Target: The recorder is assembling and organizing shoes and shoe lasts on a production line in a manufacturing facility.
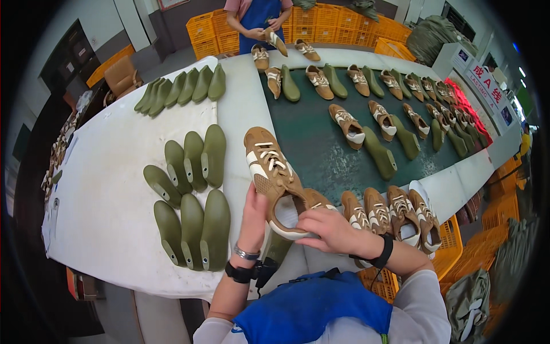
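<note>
A brown and white lace-up sneaker (268, 163) is tilted up in front of me, toe away and opening toward me. My left hand (252, 213) grips its left side near the heel, its fingers partly hidden by the shoe. At the back of the opening, my right hand (327, 229) is closed on the heel collar. Under the heel, a green shoe last (278, 247) shows in part. Another brown sneaker (318, 198) lies just behind my right hand, mostly covered. Several matching sneakers (378, 213) stand in a row to the right.
Several green lasts (214, 230) lie in groups on the white tabletop (109, 189) at left. Sneakers and lasts sit along the dark green conveyor belt (321, 155). Across the table, a person in a blue apron (260, 23) handles a sneaker. Orange crates (450, 246) stand at right.
</note>
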